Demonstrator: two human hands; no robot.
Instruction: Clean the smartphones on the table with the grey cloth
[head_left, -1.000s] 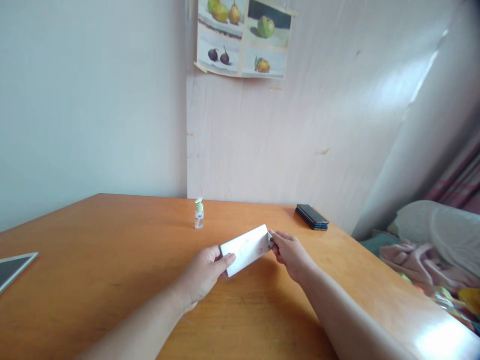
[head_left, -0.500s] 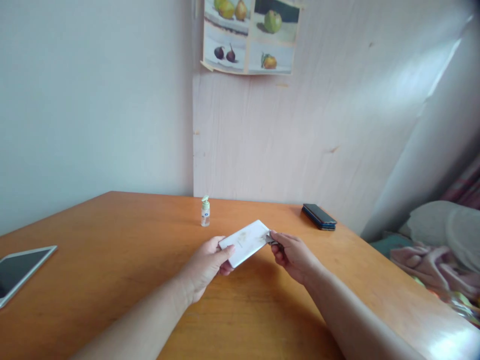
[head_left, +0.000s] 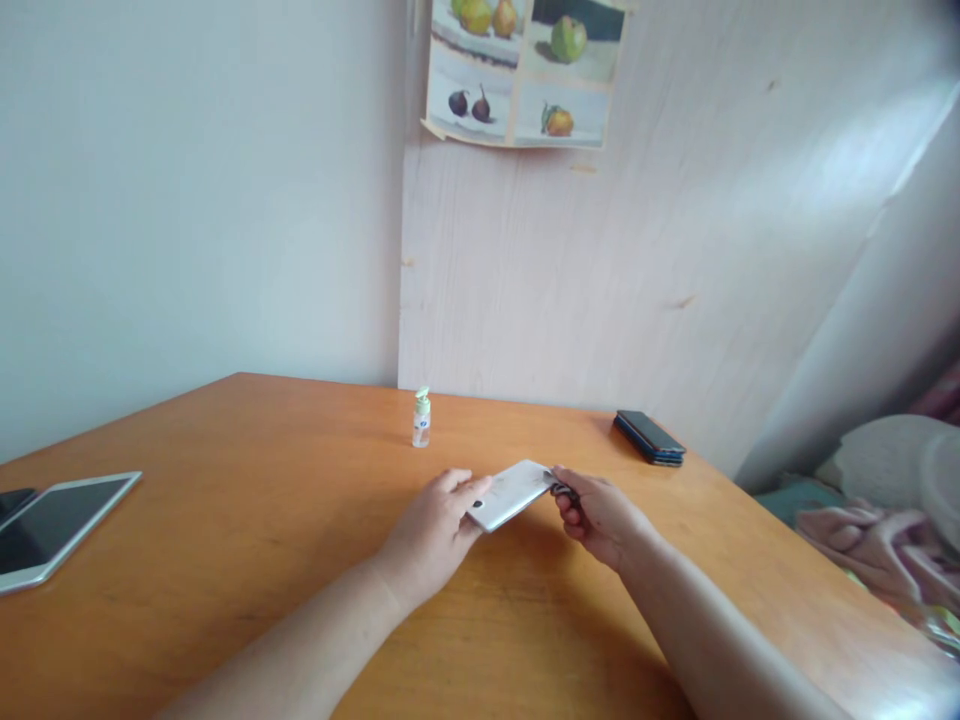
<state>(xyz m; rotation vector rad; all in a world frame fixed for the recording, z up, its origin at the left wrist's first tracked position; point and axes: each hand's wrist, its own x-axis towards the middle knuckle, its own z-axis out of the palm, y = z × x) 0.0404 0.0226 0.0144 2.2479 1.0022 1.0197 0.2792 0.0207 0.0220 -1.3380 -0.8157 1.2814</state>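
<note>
Over the middle of the table, a thin white phone-like slab with brownish smudges is tilted in the air. My left hand grips its near left end, thumb on top and the other fingers mostly hidden below. A small dark round spot shows beside that thumb. At the far right corner, my right hand is closed, pinching a small grey-and-black striped piece against the slab. Most of that piece is hidden by the fingers, and its kind is unclear.
A small pump bottle stands behind the hands on the wooden table. Stacked dark phones lie at the back right. A white-framed tablet lies at the left, with a dark device beside it. Bedding is beyond the right edge.
The slab now lies flatter and its face looks foreshortened. My left hand has turned more over its end, and the dark spot has come into view. The camera view has shifted slightly left.
</note>
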